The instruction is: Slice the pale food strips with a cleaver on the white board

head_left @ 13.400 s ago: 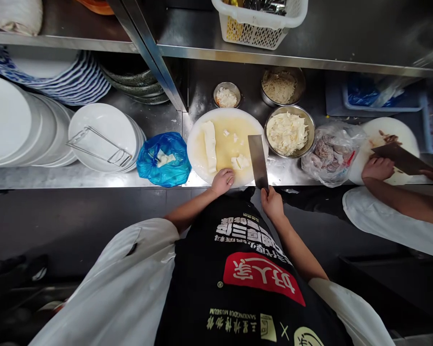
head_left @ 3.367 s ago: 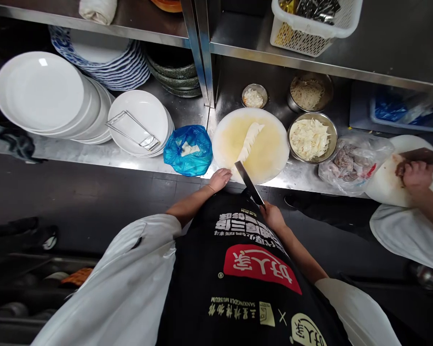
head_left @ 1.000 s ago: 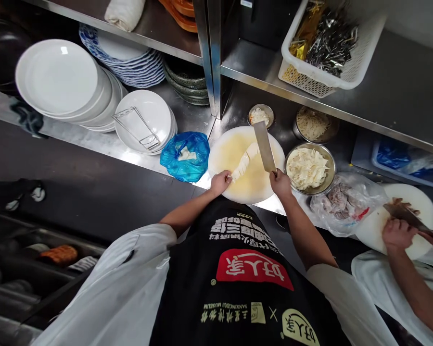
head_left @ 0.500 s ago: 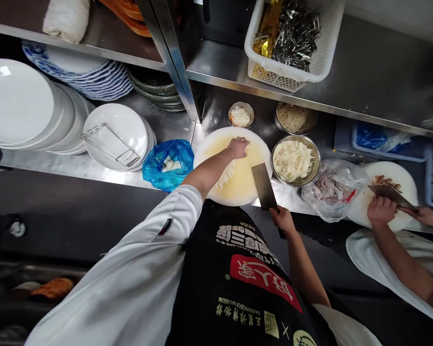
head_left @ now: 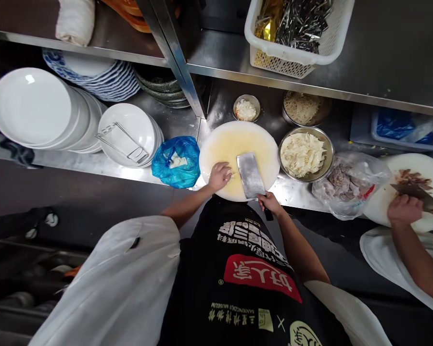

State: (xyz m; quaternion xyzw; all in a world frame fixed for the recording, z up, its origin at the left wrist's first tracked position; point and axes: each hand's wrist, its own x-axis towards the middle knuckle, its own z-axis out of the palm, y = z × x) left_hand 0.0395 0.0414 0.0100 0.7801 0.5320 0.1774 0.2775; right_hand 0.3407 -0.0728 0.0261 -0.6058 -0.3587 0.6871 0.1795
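Observation:
My right hand [head_left: 270,203] is closed round the handle of a cleaver [head_left: 250,174]. Its broad blade lies over the right half of a round, yellowed chopping board [head_left: 238,132]. On the board's left front part rests my left hand [head_left: 220,176], fingers bent over pale slices [head_left: 231,175] that it mostly hides. A gap separates its fingertips from the blade. Right of the board stands a metal bowl [head_left: 330,163] heaped with pale, thin slices. Behind the board is a small bowl [head_left: 257,115] of chopped white bits.
Left are a blue plastic bag [head_left: 160,166] and stacked white plates [head_left: 32,105]. A bag of greyish meat [head_left: 342,182] lies right, beside a co-worker's hand [head_left: 404,209] at another board [head_left: 377,204]. An overhead shelf [head_left: 231,72] carries a white basket [head_left: 299,57].
My left hand has drawn back from the board's far side to the slices near its front left. The cleaver has moved left, from the board's right edge onto the board.

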